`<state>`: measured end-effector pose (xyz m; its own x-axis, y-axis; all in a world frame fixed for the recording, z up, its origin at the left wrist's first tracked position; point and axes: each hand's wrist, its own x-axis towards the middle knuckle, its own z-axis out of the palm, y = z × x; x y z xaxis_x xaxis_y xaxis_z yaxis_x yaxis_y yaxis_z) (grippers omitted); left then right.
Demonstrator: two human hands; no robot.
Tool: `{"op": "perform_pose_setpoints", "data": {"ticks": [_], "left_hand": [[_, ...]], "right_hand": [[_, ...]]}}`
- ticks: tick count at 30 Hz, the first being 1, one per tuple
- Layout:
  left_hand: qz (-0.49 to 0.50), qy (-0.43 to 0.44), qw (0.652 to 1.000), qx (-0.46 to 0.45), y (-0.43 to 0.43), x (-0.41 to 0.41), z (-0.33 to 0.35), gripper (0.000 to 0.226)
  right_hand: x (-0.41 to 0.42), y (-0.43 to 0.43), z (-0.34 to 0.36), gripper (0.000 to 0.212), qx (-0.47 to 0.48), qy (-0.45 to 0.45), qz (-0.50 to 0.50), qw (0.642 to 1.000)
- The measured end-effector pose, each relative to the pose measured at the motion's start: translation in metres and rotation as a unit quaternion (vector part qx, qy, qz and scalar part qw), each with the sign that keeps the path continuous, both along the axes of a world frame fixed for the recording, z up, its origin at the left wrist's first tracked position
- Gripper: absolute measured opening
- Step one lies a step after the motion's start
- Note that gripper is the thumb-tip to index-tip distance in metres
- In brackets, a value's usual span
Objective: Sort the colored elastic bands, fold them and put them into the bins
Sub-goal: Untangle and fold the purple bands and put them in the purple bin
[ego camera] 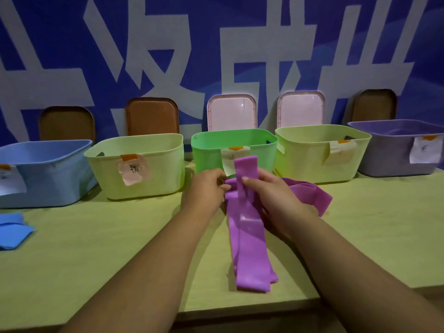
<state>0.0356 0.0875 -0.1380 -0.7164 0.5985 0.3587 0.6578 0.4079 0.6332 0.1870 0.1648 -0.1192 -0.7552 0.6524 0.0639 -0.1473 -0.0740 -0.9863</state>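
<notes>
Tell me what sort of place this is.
Likely a staged sorting station rather than a home: labelled bins in a row on a green table, a blue banner wall behind, lids propped against it.

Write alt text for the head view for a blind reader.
A person's left grip and right grip hold purple elastic bands over a lime-green table. Behind stand five open bins: blue bin, lime bin, green bin, second lime bin, purple bin. At far left lie blue bands.

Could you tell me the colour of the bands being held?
The bands are purple, clearest in the head view.
</notes>
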Motion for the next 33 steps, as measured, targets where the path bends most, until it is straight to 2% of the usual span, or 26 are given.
{"op": "perform_pose_setpoints", "data": {"ticks": [3,6,11,16,22,25,33], "left_hand": [[0.014,0.037,0.999,-0.011,0.003,-0.002,0.000,0.013],[0.032,0.078,0.996,-0.023,0.002,0.001,0.002,0.013],[0.029,0.041,0.999,-0.014,0.001,0.008,0.002,0.014],[0.008,0.008,1.000,0.012,0.000,0.007,0.000,0.018],[-0.022,0.023,1.000,0.000,0.000,0.003,-0.002,0.023],[-0.026,0.037,0.999,-0.012,0.000,0.004,-0.001,0.015],[-0.036,0.013,0.999,0.007,-0.004,0.008,0.001,0.015]], "right_hand": [[0.000,0.009,-0.001,0.027,0.056,0.000,-0.028,0.998],[0.001,0.010,-0.003,0.030,0.060,0.004,-0.027,0.998],[-0.002,0.013,-0.010,0.020,0.040,-0.013,-0.033,0.999],[-0.003,0.015,-0.015,0.024,0.025,-0.017,-0.039,0.999],[-0.003,0.017,-0.018,0.019,0.012,-0.003,-0.037,0.999],[-0.002,0.018,-0.017,0.021,0.012,-0.001,-0.047,0.999],[0.000,0.019,-0.017,0.015,0.044,0.029,-0.047,0.998]]}}
